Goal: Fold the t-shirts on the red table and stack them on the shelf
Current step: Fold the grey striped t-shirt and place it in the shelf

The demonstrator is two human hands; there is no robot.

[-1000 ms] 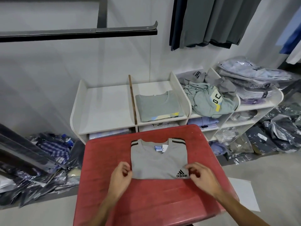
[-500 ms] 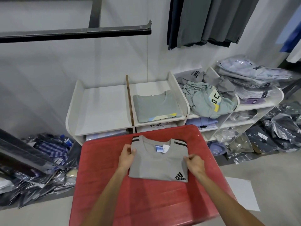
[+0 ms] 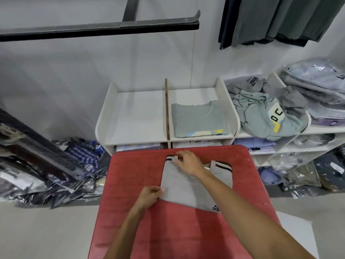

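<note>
Head view, hands: both are on the grey t-shirt (image 3: 188, 186), which lies folded on the red table (image 3: 130, 184)
Left hand (image 3: 149, 196): fingers curled, pinching the shirt's near-left corner
Right hand (image 3: 188, 161): reaches across to the shirt's far-left corner – fingertips nip the fabric by the black shoulder stripe, forearm lying over the shirt
Grey t-shirt: sits toward the far side of the table, collar pointing away, a black logo at its near-right corner partly hidden by the arm
White shelf (image 3: 134, 116): right behind the table's far edge; left top bay bare, right top bay holds one folded green t-shirt (image 3: 197, 120)
Loose pile (image 3: 268, 116): crumpled green and grey shirts, right of the folded green one
Bagged clothes (image 3: 317, 85): stacked further right of the pile
Floor left of the table: more plastic-wrapped garments (image 3: 56, 171) – a messy heap
</note>
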